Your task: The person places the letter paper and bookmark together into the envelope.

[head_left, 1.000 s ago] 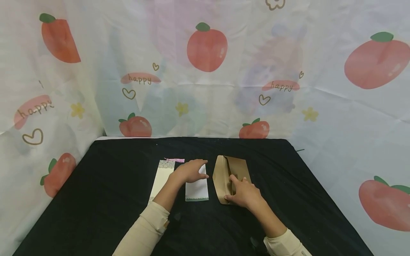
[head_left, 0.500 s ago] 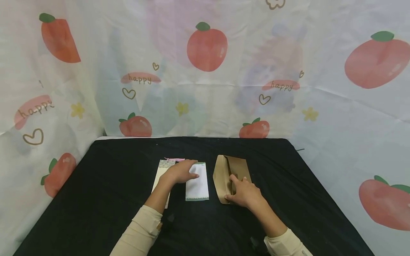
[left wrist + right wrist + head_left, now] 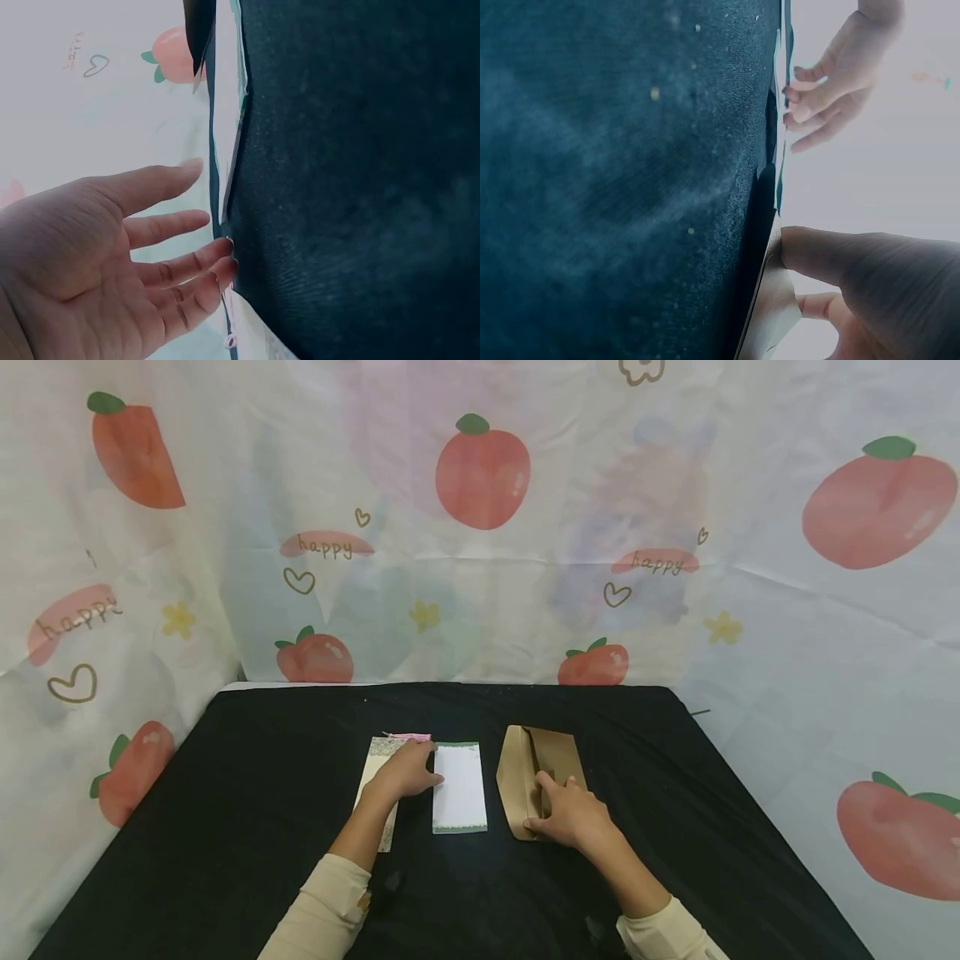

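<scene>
right fingers (image 3: pixel 546 782) on envelope (image 3: pixel 513 777), some tips hidden

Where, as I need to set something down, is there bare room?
Bare black cloth lies left of the cream rectangular card, right of the brown paper envelope, and along the far edge. Crowded: between them, where the white, green-edged paper rectangle lies beside the left hand; the right hand touches the envelope.

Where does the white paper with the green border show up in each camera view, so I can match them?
Head: the white paper is low centre, left of the brown envelope.
Left wrist: the white paper is a narrow strip, top centre.
Right wrist: the white paper is a thin sliver, right of centre, upper half.
Shared landmark: left hand.
</scene>
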Demonstrator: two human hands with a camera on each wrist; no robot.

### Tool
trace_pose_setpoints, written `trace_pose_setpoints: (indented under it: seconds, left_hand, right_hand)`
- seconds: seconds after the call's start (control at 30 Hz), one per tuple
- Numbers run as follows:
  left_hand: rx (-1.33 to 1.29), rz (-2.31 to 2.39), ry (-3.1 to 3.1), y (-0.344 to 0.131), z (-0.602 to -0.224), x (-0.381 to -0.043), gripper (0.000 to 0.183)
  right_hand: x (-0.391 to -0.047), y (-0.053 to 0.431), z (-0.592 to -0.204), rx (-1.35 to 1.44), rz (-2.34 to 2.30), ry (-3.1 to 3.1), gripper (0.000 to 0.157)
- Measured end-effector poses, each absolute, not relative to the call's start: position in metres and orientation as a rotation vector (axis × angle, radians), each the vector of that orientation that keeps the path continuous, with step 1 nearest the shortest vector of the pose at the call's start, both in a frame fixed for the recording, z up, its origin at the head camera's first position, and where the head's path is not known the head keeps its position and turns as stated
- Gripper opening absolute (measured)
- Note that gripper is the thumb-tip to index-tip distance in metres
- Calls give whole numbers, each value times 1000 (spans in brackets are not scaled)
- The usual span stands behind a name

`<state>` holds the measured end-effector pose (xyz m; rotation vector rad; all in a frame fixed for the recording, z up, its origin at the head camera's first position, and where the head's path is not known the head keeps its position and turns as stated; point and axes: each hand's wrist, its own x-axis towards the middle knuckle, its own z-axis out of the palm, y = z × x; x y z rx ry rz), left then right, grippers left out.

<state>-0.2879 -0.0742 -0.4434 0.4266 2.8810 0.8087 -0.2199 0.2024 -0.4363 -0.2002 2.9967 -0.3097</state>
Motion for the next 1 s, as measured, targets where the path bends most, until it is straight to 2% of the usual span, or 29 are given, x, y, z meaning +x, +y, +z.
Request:
trace_pose_setpoints:
  seconds: [0.4,0.7,1.0]
  left_hand:
    - [372,874,2876,-73,-453,-291,65]
    - [136,823,2907,-55,-454,-281,82]
    - [119,859,2863,-49,-450,-279,77]
  right_hand:
    - [-219,202,-436,-204,-317,3002,72]
    - [-220,202,-437,-198,-310,2999,73]
    - [-219,202,-435,-211,-307,3005,72]
